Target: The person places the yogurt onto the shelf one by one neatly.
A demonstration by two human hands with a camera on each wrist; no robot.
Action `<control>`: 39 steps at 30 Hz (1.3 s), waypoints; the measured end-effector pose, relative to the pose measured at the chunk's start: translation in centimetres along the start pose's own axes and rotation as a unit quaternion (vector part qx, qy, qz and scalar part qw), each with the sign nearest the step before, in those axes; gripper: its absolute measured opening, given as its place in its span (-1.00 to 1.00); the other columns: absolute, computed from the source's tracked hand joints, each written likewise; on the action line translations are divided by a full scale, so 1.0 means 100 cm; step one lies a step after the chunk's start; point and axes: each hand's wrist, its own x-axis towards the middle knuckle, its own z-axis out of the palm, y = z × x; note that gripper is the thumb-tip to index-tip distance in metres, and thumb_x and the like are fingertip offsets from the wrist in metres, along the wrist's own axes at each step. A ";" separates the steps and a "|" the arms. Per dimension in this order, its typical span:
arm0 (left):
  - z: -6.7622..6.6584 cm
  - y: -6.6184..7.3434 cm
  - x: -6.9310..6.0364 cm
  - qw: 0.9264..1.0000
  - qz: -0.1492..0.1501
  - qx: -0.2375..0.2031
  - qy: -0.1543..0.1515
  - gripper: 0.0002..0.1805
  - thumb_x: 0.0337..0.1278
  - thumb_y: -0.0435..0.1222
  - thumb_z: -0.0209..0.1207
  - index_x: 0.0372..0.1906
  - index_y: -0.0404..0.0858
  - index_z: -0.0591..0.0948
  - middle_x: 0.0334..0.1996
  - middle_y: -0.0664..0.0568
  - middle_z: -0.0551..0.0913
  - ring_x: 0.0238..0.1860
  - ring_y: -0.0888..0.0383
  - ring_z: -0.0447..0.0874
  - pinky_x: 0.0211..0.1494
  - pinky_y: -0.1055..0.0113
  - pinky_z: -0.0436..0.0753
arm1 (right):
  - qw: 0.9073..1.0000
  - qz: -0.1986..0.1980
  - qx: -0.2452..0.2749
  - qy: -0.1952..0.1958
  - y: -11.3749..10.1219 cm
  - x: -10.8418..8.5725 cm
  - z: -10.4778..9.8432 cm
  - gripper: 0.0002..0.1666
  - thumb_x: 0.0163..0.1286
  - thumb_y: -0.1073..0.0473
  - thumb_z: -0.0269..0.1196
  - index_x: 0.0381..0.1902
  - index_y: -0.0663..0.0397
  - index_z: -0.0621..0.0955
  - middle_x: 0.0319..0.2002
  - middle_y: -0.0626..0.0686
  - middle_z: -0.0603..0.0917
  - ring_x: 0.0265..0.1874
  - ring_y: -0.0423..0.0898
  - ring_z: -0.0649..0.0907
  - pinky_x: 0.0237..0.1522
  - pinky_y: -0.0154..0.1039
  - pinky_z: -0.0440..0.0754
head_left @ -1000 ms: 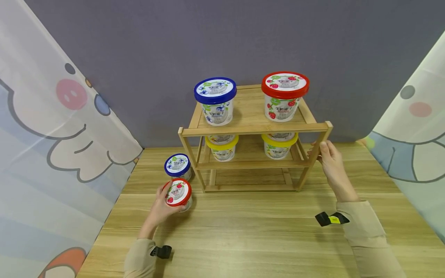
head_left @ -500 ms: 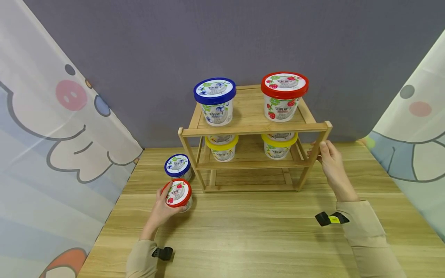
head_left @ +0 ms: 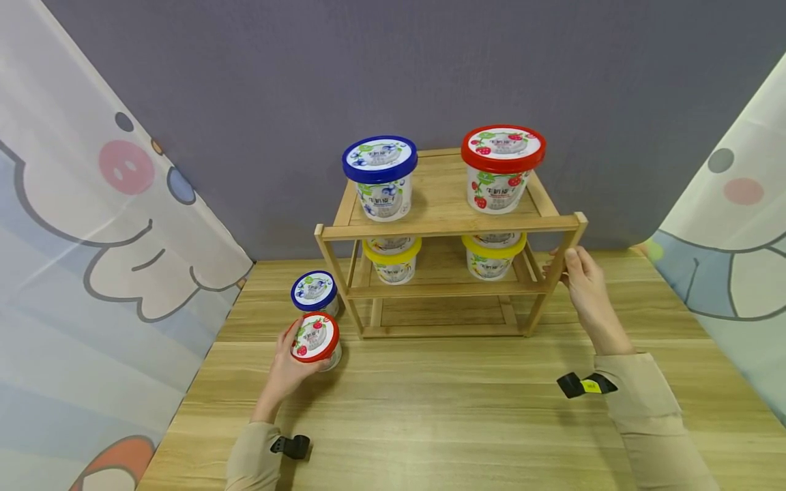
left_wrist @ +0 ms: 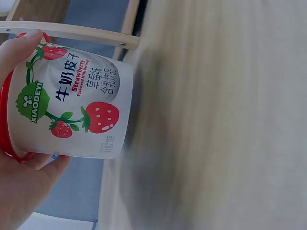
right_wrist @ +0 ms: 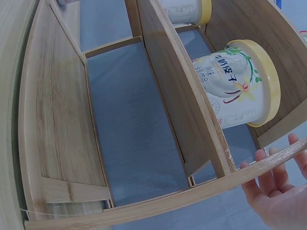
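Observation:
At the left of the head view my left hand [head_left: 290, 368] grips a red-lidded strawberry milk tub [head_left: 314, 337] around its lid and upper wall. The tub is upright; in the left wrist view its printed side [left_wrist: 76, 96] faces the camera, and I cannot tell whether its base touches the table. Just behind it stands a blue-lidded blueberry tub [head_left: 314, 290], partly hidden. My right hand [head_left: 583, 273] holds the right front post of a wooden shelf rack [head_left: 448, 232], thumb in front and fingers behind. The right wrist view shows these fingertips [right_wrist: 261, 155] at the post.
On the rack's top shelf stand a blue-lidded tub [head_left: 382, 177] and a red-lidded tub [head_left: 503, 167]. Two yellow-lidded tubs, left [head_left: 393, 260] and right [head_left: 493, 257], occupy the middle shelf. A grey wall [head_left: 430, 68] rises behind, with printed curtains [head_left: 123, 239] either side.
My left hand and the strawberry tub have shifted very slightly away from me and to the right. The right hand keeps its hold on the post, and the rack stays put.

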 end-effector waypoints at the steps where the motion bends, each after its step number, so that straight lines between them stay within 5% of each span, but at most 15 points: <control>1: -0.001 0.002 0.000 1.000 -0.002 -0.006 0.000 0.08 -0.48 -0.23 0.45 0.32 -0.20 0.11 0.19 -0.24 0.06 0.12 -0.18 0.19 0.08 -0.13 0.27 | 1.000 0.000 0.000 0.001 0.000 0.000 0.000 -0.70 0.39 0.06 -0.13 -0.22 0.12 0.47 -0.35 -0.10 0.51 -0.36 -0.26 0.56 -0.25 -0.50 0.46; 10: -0.003 0.024 -0.004 1.000 0.009 -0.017 -0.015 0.08 -0.45 -0.20 0.46 0.33 -0.15 0.11 0.21 -0.20 0.06 0.14 -0.16 0.17 0.09 -0.10 0.28 | 1.000 0.004 0.001 0.001 0.001 0.000 -0.001 -0.66 0.38 0.05 -0.12 -0.20 0.20 0.46 -0.34 -0.10 0.51 -0.35 -0.27 0.56 -0.25 -0.50 0.46; 23: 0.011 0.063 -0.014 0.995 0.084 -0.032 -0.046 0.08 -0.52 -0.27 0.48 0.31 -0.16 0.16 0.20 -0.20 0.09 0.14 -0.17 0.20 0.07 -0.08 0.32 | 1.000 0.001 -0.001 -0.003 -0.001 0.000 0.000 -0.72 0.39 0.06 -0.12 -0.22 0.08 0.48 -0.36 -0.03 0.51 -0.35 -0.27 0.57 -0.24 -0.49 0.46; 33: 0.021 0.122 -0.024 0.986 0.131 -0.060 -0.082 0.02 -0.56 -0.45 0.45 0.24 -0.43 0.20 0.15 -0.33 0.14 0.10 -0.23 0.23 0.04 -0.08 0.33 | 1.000 -0.001 0.007 -0.001 0.000 0.000 0.000 -0.72 0.39 0.08 -0.12 -0.22 0.11 0.47 -0.37 -0.02 0.52 -0.36 -0.26 0.57 -0.26 -0.50 0.47; 39: 0.036 0.135 -0.021 0.984 0.131 -0.059 -0.102 0.04 -0.58 -0.39 0.47 0.26 -0.33 0.22 0.16 -0.27 0.17 0.08 -0.20 0.29 0.05 -0.10 0.32 | 1.000 -0.001 0.010 0.002 0.000 0.001 0.001 -0.72 0.39 0.09 -0.12 -0.23 0.11 0.48 -0.36 -0.09 0.53 -0.36 -0.26 0.57 -0.27 -0.51 0.47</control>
